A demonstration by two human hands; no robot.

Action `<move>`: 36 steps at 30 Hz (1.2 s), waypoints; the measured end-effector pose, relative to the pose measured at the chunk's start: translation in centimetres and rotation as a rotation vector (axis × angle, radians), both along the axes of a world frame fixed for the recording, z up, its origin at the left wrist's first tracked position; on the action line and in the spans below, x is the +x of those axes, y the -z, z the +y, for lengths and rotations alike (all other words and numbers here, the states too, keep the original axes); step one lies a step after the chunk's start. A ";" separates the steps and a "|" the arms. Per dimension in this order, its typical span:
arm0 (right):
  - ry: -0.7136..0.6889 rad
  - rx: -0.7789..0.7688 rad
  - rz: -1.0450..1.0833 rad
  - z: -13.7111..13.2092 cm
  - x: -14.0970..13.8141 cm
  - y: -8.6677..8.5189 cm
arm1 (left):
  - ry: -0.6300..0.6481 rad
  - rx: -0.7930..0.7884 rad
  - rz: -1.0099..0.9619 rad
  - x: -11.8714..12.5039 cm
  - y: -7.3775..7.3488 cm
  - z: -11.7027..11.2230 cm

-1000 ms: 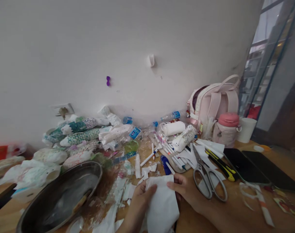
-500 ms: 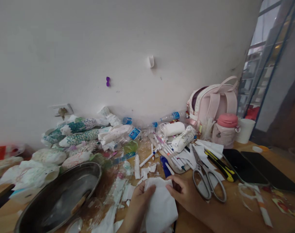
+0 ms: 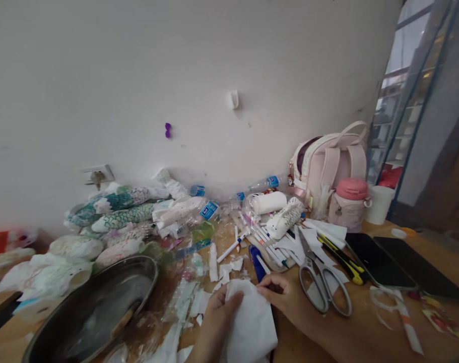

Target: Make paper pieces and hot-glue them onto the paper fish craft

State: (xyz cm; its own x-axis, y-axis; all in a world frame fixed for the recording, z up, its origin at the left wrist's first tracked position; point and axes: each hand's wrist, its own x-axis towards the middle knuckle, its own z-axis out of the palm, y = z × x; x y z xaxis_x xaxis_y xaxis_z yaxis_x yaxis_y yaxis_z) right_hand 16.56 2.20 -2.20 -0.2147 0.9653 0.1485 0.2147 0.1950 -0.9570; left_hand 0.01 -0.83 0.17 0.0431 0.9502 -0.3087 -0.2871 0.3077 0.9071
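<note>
A folded sheet of white tissue paper (image 3: 250,322) hangs at the bottom centre, over the table's front part. My left hand (image 3: 219,315) is closed on its upper left edge, thumb lying on top. At the upper right corner, the thumb and forefinger of my right hand (image 3: 284,297) pinch together at the paper's edge. Just beyond the paper are a blue glue tube (image 3: 257,262) and torn white paper scraps (image 3: 229,267). Grey-handled scissors (image 3: 322,282) lie right of my right hand.
An oval metal basin (image 3: 148,267) stands at the left, with paper-covered, fish-shaped bottles (image 3: 125,214) behind it. Several markers (image 3: 233,246) lie in the middle. At right are a yellow-black utility knife (image 3: 342,259), phones (image 3: 380,262), a pink cup (image 3: 348,206) and a backpack (image 3: 329,156).
My right fingers have shifted slightly left and down along the tissue paper's top edge, which looks a little lower. My left hand keeps its hold. The view has tilted slightly.
</note>
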 end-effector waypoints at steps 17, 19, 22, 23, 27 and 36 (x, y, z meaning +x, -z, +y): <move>-0.109 -0.298 0.088 0.1 -0.1 -0.2 | 0.079 0.054 0.049 -0.1 0.0 -0.1; -0.105 -0.303 0.098 0.0 -0.1 -0.3 | 0.074 0.050 0.068 0.0 0.1 -0.2; -0.087 -0.324 0.107 -0.1 -0.2 -0.5 | 0.065 0.052 0.102 0.0 0.3 -0.2; -0.079 -0.330 0.109 -0.1 -0.2 -0.6 | 0.060 0.060 0.112 0.0 0.3 -0.1; -0.040 -0.354 0.122 -0.1 -0.2 -0.7 | 0.052 0.129 0.120 -0.3 0.3 0.5; 0.035 -0.413 0.189 0.2 -0.3 -0.7 | 0.051 0.351 0.377 -1.1 -0.1 1.1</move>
State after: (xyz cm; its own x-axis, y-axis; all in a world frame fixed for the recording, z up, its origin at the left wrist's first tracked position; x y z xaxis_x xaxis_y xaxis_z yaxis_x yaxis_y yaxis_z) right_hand 16.25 2.43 -1.45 -0.1874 0.9580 -0.2172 0.0282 -0.2158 -0.9760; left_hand -1.11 0.31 0.27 0.0394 0.9989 0.0258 0.0874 -0.0292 0.9957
